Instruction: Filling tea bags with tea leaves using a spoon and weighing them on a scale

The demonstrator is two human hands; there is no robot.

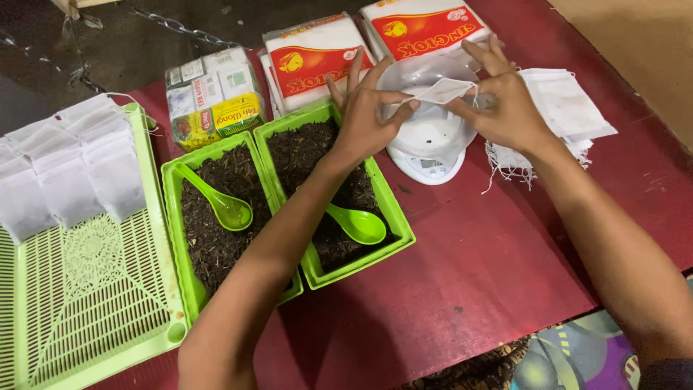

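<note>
Green tubs of dark leaf sit before two hands that hold a small white bag over a scale.

Red table [462, 289] lies nearest, bare in front. On it, at the left, a pale green slatted tray [94, 303] carries rows of filled white bags [68, 170] at its far end. Beside it stand two green tubs of dark loose leaf, the left tub [189, 274] and the right tub [390, 217] each with a green spoon [359, 224] lying in it. Further off, the left hand [368, 115] and the right hand [505, 105] pinch the small white bag [444, 90] by opposite ends, fingers closed on it, just above the white bowl [426, 130] of a small scale. A stack of empty white bags [570, 105] lies right of the scale. Farthest, red-and-white packets [314, 58] and a clear-wrapped bundle [213, 97].
</note>
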